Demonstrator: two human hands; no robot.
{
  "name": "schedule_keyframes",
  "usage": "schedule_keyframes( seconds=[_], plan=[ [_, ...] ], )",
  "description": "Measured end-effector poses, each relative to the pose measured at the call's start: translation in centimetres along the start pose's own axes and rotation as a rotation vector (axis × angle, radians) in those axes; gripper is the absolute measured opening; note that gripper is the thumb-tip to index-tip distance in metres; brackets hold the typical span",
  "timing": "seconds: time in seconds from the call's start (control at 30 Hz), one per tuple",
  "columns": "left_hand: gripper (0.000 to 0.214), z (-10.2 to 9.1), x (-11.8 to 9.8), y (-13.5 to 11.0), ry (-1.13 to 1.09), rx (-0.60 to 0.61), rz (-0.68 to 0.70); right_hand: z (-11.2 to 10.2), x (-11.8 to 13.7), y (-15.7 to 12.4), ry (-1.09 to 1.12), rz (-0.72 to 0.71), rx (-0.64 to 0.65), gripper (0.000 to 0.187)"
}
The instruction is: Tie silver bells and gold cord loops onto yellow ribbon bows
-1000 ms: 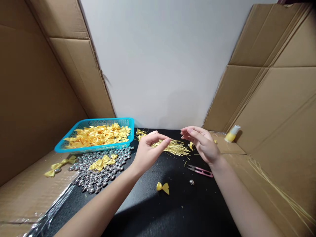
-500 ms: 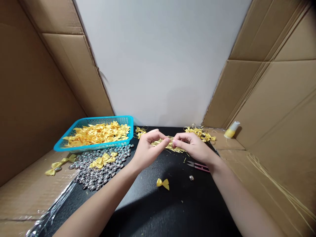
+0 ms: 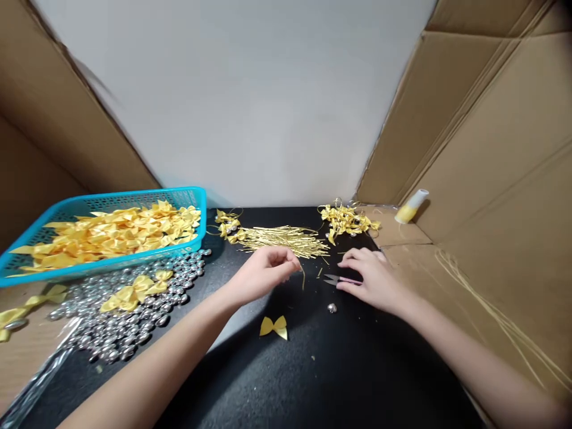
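My left hand [image 3: 261, 277] is pinched shut on a short gold thread [image 3: 302, 276] that hangs from its fingertips over the black mat [image 3: 286, 369]. My right hand [image 3: 374, 279] lies low on the mat, its fingers spread over the pink snips [image 3: 336, 279]. A single yellow ribbon bow [image 3: 274, 326] lies on the mat below my left hand, and a small silver bell [image 3: 331, 308] sits between the bow and my right hand. A loose bundle of cut gold threads [image 3: 286, 238] lies just beyond both hands.
A blue basket [image 3: 134, 196] of yellow bows stands at the left, with a heap of silver bells [image 3: 134, 310] and a few bows in front. Finished bows with bells [image 3: 346, 219] lie at the back right, near a yellow thread spool [image 3: 411, 207]. Cardboard walls enclose both sides.
Both hands have come down from the air to the mat. They parted: the left kept a gold thread, the right moved right onto the snips. The camera tilted down and right.
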State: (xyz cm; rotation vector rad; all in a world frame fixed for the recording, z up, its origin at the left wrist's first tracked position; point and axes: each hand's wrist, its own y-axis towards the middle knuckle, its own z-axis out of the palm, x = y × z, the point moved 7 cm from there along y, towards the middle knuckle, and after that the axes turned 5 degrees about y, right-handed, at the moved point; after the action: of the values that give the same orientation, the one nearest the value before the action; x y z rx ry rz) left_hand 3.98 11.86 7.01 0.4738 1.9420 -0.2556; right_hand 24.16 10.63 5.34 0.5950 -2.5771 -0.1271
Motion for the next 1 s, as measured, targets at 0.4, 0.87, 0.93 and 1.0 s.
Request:
schedule_keyframes(
  seconds=[0.4,0.87,0.93,1.0],
  plan=[
    [0.018,1.6,-1.7,3.7,0.420,0.067,0.079,2.4,-1.5,-2.4,-0.096,0.075,-0.028,0.009],
    [0.018,2.3,-0.4,5.3,0.419,0.193,0.031,0.6,-2.8,-2.9,0.336,0.134,-0.147,0.017],
    [0.018,2.4,-0.3,5.2,0.328,0.244,0.018,0.1,-3.1,-3.1,0.427,0.193,-0.132,0.019],
    [0.018,2.8,-0.1,5.1,0.213,0.299,-0.012,-0.1,-2.9,-3.3,0.445,0.214,-0.076,0.023]
  ],
)
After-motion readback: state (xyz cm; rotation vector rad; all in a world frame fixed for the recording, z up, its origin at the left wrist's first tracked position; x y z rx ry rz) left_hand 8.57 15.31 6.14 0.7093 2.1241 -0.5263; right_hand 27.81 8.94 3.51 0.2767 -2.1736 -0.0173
